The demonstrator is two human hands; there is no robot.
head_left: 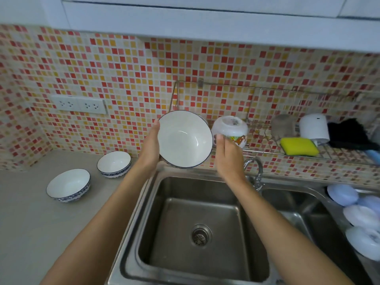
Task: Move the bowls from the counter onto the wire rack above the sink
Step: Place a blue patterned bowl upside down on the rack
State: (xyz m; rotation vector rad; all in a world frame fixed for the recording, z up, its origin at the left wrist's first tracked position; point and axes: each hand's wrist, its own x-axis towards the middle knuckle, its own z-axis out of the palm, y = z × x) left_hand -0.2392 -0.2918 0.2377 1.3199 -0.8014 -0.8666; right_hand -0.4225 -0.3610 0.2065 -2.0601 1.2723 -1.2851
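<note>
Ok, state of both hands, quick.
Left hand: holding the bowl by its rim.
Right hand: open, holding nothing.

White bowl (185,138) blue-rimmed; sponge (299,146) yellow; tiles (123,75) red-orange mosaic.

An upturned bowl (229,128), sponge (299,146) and cup (314,128) crowd the wire rack (267,153); its left end lies free.

Both bare forearms reaching up from the lower corners, converging toward 12 o'clock. Left hand (151,144) raised, palm turned inward, fingers curled out of sight (thumb tip up at about 12 o'clock), clasping something. Right hand (227,155) loose and unclenched, fingers straight, palm facing left.
</note>
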